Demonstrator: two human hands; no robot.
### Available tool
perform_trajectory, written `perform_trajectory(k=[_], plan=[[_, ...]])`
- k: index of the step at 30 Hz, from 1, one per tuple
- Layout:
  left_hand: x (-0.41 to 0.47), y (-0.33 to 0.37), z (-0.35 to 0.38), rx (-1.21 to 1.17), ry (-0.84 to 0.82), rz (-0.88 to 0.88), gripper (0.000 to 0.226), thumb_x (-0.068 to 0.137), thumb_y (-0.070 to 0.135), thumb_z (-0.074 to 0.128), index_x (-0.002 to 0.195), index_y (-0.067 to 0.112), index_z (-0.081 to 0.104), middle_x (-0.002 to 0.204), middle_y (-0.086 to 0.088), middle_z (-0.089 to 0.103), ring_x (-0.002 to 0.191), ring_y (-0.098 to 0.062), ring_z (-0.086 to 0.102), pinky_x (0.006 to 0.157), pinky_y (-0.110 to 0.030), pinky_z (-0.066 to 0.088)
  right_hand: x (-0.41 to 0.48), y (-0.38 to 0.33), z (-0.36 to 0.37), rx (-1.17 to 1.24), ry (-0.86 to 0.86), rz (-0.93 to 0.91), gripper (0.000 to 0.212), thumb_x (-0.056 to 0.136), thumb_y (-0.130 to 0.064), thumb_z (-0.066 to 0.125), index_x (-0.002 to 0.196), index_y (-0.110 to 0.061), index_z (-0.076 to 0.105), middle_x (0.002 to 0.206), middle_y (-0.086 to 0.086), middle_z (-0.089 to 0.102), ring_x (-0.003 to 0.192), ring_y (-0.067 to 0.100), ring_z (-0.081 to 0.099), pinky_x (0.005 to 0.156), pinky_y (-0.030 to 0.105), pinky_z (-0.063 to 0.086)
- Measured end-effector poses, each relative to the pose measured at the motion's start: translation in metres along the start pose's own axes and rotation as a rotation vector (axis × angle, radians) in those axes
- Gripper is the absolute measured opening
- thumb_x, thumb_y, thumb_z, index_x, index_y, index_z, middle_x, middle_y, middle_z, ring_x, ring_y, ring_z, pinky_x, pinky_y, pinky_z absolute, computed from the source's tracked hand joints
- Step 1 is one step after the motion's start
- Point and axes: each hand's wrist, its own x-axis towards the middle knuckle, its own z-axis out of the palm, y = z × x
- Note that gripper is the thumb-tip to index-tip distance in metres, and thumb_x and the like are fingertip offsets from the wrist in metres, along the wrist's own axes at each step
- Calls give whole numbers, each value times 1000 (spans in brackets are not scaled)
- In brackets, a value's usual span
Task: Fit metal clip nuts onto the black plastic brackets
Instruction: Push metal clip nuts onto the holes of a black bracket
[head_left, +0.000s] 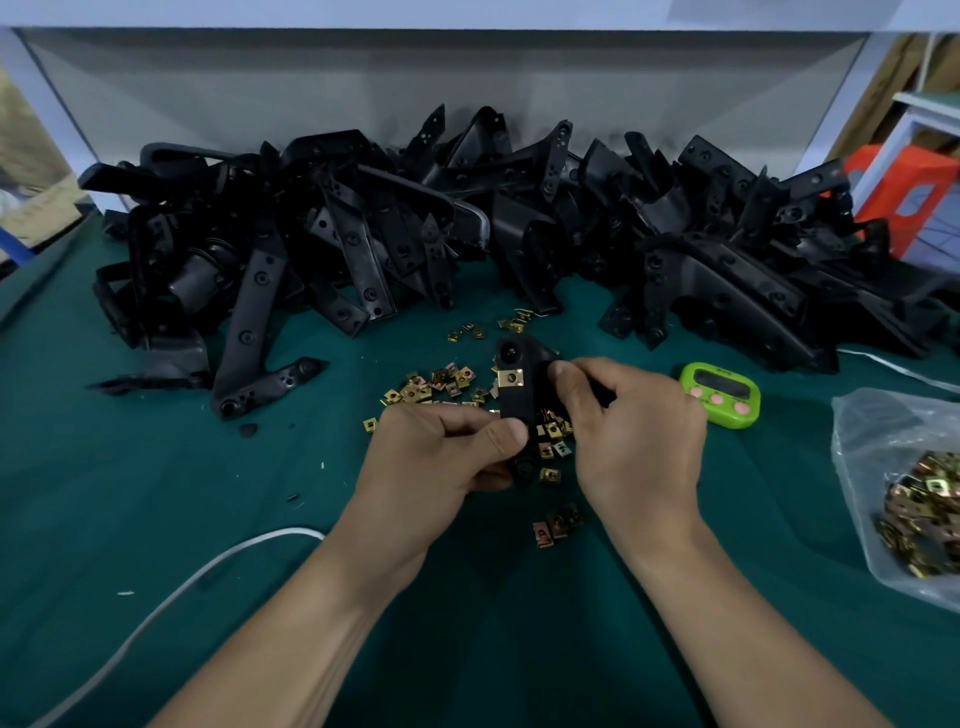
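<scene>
A green mat (130, 493) covers the table and fills most of the frame. Across the upper half, from left edge to right edge, lies a long heap of black plastic brackets (467, 218), piled against a grey back wall. Two bare forearms rise from the lower edge toward the centre.

The left hand (436, 457), just left of centre, has its fingers curled and its thumb pressed against the lower end of a single black bracket (517, 410), gripping it. The right hand (634, 431), just right of centre, curls around the same bracket's upper right side, its thumb tip lying against the bracket's edge. The bracket stands roughly upright between the hands, above the mat.

At the right edge a clear plastic bag (883, 457) lies open and holds a mound of brass-coloured clip nuts (919, 525). An orange box (898, 202) sits at the upper right, behind the heap. A white cable (156, 613) curves across the lower left. A green timer (722, 395) with pink buttons rests on the mat just right of the right hand.

Loose clip nuts (436, 387) are scattered on the mat around and under the hands. One clip nut (510, 378) sits clipped on the held bracket's upper part, beside the right thumb.
</scene>
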Motion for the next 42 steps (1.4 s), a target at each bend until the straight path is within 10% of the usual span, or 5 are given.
perform_trajectory(k=[6, 14, 22, 42], plan=[[-1, 1, 1, 39, -5, 49, 4, 81, 15, 82, 79, 19, 82, 77, -11, 76, 69, -12, 67, 63, -23, 55, -4, -1, 7, 40, 17, 76, 29, 97, -49, 56, 87, -30, 75, 59, -10, 63, 60, 15, 60, 61, 39, 52], [0, 7, -5, -187, -234, -74, 39, 85, -9, 70, 117, 12, 76, 110, -13, 77, 101, -22, 73, 79, -21, 56, 4, 5, 8, 61, 57, 122, 32, 96, -53, 52, 76, -34, 69, 56, -13, 60, 58, 10, 56, 55, 27, 35], [1, 8, -4, -170, -40, -124, 15, 89, 11, 71, 82, 18, 83, 88, -8, 78, 80, -20, 76, 67, -25, 59, 3, 3, 7, 34, 25, 109, 35, 98, -49, 54, 66, -36, 58, 61, -20, 60, 55, 10, 52, 52, 26, 30], [4, 11, -6, -171, -18, -143, 22, 90, 4, 70, 81, 19, 84, 90, -13, 79, 77, -21, 76, 62, -23, 58, 4, 3, 3, -39, 6, 147, 32, 99, -50, 55, 71, -34, 63, 54, -10, 56, 59, 13, 54, 55, 29, 33]])
